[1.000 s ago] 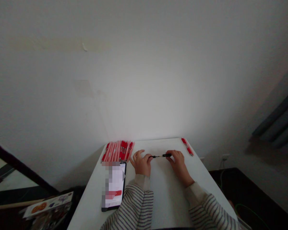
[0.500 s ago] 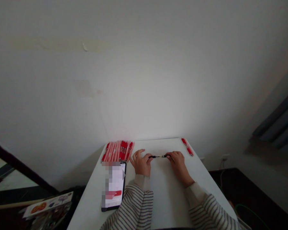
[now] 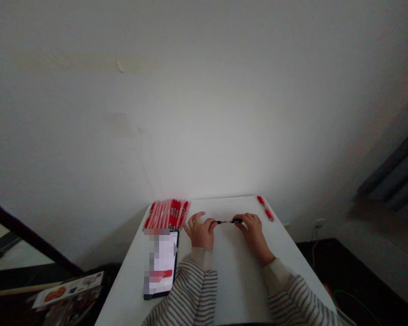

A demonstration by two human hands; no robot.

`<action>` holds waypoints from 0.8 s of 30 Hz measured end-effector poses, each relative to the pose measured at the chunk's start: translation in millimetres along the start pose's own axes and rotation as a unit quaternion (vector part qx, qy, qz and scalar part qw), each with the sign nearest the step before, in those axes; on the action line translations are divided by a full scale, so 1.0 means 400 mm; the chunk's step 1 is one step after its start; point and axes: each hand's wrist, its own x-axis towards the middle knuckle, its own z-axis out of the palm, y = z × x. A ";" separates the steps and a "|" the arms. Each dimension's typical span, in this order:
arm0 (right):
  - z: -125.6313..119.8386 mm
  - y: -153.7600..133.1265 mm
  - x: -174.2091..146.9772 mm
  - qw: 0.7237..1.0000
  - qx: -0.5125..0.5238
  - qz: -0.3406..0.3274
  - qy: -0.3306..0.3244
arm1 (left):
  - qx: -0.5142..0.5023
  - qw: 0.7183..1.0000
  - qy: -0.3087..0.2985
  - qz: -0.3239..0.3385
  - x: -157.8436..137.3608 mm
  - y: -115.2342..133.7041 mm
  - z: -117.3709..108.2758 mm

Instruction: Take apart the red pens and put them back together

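Between my hands, a slim black pen [image 3: 227,221] with a pale middle section is held level above the white table [image 3: 238,258]. My left hand [image 3: 202,230] pinches its left end between thumb and index finger, the other fingers spread. The thicker black right end is in the closed fingers of my right hand [image 3: 250,229]. Left of my left hand lies a row of several red and pink pens [image 3: 166,215]. A phone [image 3: 163,262] with a lit, partly pixelated screen rests just below that row.
One red pen [image 3: 265,209] lies near the table's far right edge. A pale wall [image 3: 204,113] rises directly behind the table. Down on the left are a box with printed pictures [image 3: 68,290] and dark clutter. A socket [image 3: 319,222] is on the wall at right.
More of the pen's black right end shows beyond my right fingertips now. Both hands stay in nearly the same place.
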 end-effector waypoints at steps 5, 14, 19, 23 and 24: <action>0.000 0.001 0.000 1.000 0.002 0.003 -0.011 | -0.010 1.000 0.004 0.006 0.001 0.000 -0.002; 0.000 0.000 0.000 1.000 0.008 0.007 -0.009 | -0.011 1.000 0.005 0.011 0.002 -0.010 0.007; 0.003 0.001 0.000 1.000 0.012 -0.005 0.018 | -0.006 1.000 0.010 0.003 0.000 -0.010 0.013; 0.006 0.005 0.001 1.000 0.010 -0.003 0.020 | -0.007 1.000 0.008 0.004 -0.001 -0.008 0.012; 0.007 0.007 0.001 1.000 0.009 -0.002 0.019 | -0.009 1.000 0.008 0.005 -0.001 -0.009 0.012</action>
